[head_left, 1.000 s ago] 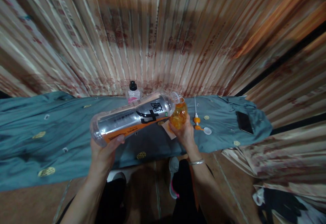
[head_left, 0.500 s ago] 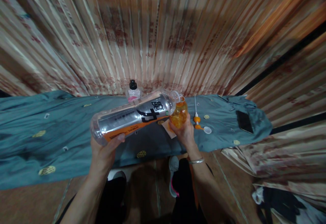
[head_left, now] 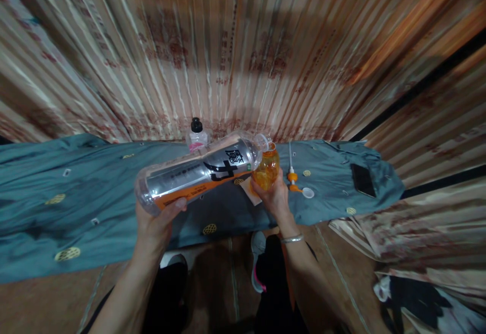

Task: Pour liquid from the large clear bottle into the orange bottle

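Flanking the hands — left hand [head_left: 157,222] gripping big bottle [head_left: 197,172], right hand [head_left: 274,198] clasping orange bottle [head_left: 266,168] — pump nozzle [head_left: 294,179], phone [head_left: 362,179].

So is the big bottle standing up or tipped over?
Tipped: the big bottle lies nearly sideways in the left hand, mouth at the orange bottle.

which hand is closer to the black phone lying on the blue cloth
Right. The right hand holds a small orange bottle near the table's middle, with the flat black phone further to its right on the blue-grey cloth. The left hand grips the large clear plastic bottle's base, farther left.
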{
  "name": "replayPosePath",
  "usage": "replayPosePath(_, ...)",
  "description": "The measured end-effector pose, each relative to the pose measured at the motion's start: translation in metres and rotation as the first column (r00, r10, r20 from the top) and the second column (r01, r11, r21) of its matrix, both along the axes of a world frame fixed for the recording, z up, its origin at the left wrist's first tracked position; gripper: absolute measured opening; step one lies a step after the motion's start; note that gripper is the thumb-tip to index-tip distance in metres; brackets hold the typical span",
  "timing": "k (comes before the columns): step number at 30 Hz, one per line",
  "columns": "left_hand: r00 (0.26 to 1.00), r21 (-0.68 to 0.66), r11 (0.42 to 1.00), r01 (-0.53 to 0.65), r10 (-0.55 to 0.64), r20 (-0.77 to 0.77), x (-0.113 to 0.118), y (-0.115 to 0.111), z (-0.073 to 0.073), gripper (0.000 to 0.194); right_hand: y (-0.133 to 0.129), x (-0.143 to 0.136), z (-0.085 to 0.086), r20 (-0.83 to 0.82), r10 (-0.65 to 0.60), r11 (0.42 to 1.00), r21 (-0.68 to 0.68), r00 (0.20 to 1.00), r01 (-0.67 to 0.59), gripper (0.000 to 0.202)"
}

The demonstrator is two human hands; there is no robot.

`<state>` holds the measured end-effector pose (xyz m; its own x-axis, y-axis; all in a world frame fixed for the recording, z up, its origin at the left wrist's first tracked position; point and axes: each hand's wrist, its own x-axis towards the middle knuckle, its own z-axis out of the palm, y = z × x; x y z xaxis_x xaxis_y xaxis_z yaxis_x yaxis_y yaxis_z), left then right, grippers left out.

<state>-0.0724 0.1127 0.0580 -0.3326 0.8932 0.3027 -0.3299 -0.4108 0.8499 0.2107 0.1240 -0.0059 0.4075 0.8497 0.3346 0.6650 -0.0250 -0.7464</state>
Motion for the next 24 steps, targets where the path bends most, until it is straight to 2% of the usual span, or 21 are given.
replayPosePath(5,1.000,-0.005,1.000,0.006,-0.006,0.018,0.000,-0.001,-0.001,0.083,0.001,0.001,0.001,0.020,0.014,1.000,-0.006,1.000,-0.014,0.095)
replayPosePath(15,1.000,-0.017,1.000,0.009,-0.009,0.013,-0.001,-0.002,0.002,0.080,-0.007,-0.006,0.018,0.017,0.045,0.998,-0.036,0.999,-0.044,0.078)
replayPosePath(24,1.000,-0.011,1.000,0.007,-0.007,-0.006,-0.002,-0.001,0.001,0.076,-0.007,-0.008,0.021,-0.004,0.008,0.997,-0.075,1.000,-0.008,0.074)
